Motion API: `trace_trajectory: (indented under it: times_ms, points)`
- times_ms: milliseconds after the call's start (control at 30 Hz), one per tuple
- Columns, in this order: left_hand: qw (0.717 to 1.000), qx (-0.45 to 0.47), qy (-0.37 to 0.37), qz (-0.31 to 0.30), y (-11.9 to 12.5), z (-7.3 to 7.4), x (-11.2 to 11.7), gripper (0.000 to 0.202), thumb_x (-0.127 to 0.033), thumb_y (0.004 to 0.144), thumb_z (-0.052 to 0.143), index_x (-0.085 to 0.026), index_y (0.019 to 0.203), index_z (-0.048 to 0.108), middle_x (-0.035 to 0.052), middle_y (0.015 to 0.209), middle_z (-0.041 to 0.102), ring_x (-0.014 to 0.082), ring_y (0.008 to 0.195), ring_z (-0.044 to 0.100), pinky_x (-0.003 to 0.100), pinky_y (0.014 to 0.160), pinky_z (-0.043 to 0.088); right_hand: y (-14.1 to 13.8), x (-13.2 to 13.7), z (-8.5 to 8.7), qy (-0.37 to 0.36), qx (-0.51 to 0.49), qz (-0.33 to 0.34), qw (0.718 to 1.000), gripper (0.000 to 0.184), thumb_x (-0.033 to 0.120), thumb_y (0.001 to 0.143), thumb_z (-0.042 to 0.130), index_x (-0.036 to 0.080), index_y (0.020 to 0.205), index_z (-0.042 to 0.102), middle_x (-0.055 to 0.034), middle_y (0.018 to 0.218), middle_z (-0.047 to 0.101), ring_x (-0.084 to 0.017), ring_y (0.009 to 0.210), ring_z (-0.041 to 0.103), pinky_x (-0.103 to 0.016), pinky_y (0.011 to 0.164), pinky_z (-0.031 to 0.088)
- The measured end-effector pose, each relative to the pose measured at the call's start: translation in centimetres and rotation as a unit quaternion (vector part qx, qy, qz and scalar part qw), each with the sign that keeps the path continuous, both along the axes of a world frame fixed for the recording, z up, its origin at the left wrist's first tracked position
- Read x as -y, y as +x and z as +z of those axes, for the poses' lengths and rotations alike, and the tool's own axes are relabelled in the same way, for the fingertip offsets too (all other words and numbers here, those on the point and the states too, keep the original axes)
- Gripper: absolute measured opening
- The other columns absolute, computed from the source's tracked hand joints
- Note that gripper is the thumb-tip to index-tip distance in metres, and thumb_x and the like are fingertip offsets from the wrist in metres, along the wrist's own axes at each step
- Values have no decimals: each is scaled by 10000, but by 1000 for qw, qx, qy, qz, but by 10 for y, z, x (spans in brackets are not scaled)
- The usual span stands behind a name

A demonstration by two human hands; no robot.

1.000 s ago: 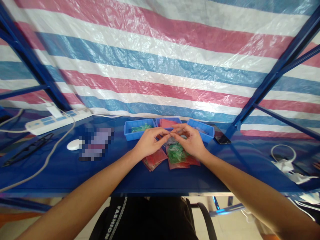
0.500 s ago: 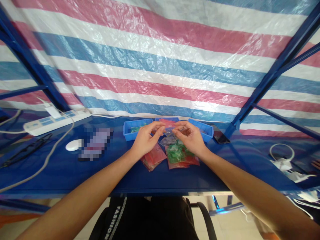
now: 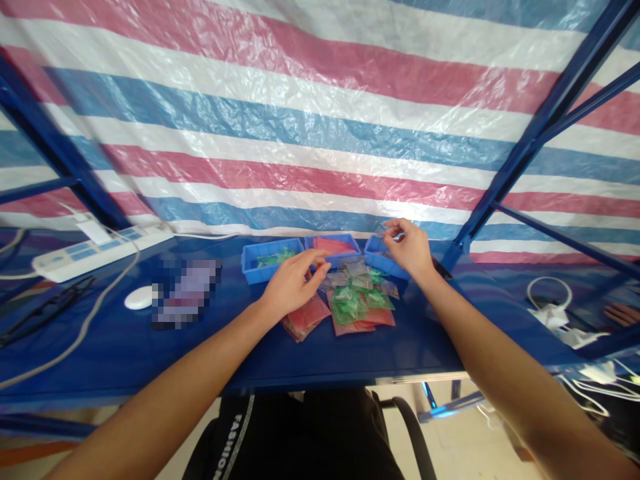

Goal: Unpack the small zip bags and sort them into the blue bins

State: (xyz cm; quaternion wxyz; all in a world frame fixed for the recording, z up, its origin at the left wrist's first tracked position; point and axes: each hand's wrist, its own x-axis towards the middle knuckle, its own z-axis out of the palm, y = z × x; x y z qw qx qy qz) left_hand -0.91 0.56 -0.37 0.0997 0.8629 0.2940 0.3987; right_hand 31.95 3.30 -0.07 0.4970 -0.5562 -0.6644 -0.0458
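My right hand (image 3: 411, 248) is raised over the right blue tray (image 3: 376, 257), its fingers pinched on a small clear bag (image 3: 382, 231). My left hand (image 3: 293, 283) rests on the blue table beside the pile of small bags, its fingers curled with the tips touching the clear bags (image 3: 350, 273). Green bags (image 3: 353, 303) lie on red bags (image 3: 361, 321) in front of the trays, and another red bag stack (image 3: 306, 319) sits under my left wrist. The left blue tray (image 3: 270, 258) holds green bags and the middle blue tray (image 3: 334, 245) red ones.
A white power strip (image 3: 95, 250), a white mouse (image 3: 139, 297), a blurred-out item (image 3: 186, 293) and black snips (image 3: 45, 308) lie at the left. A dark phone (image 3: 443, 270) sits behind my right wrist. White cables and a charger (image 3: 553, 313) are at the right. A striped tarp hangs behind.
My hands, together over the pile with a clear bag, have parted. The right hand has carried the bag up and right over the right tray; the left hand has sunk toward the pile.
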Motion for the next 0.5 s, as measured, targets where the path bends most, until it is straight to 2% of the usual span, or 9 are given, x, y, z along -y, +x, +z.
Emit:
trace_trajectory:
  times_ms: [133,300,400,500]
  points:
    - [1000,-13,7,9,-2,0,-1,328,-422,1086,547,-192,1293,657,77,1111,773,232,992,748,343,881,580,2,-5,-6,-39,-9,10,999,294,224,870,640,178,1150,718,-59,897,785,-222,758,722,-376,779,567]
    - [1000,-27,-5,7,-1,1,0,323,-417,1092,536,-200,1296,661,64,1097,769,216,962,740,322,846,572,5,-9,-11,-79,7,-30,996,225,213,824,676,198,1045,720,-35,830,766,-219,707,716,-379,779,573]
    - [999,-37,-12,2,-1,3,2,315,-403,1094,526,-206,1297,664,61,1084,768,207,919,733,316,821,568,3,-8,-12,-100,-21,-5,995,183,305,866,706,211,1022,707,-42,810,764,-241,715,737,-399,776,594]
    - [999,-40,-11,1,-1,5,3,310,-398,1090,529,-202,1283,671,65,1070,768,207,885,730,316,796,567,-1,-5,-9,-134,-111,67,983,291,491,959,650,222,1064,689,-67,868,788,-251,701,766,-387,691,616]
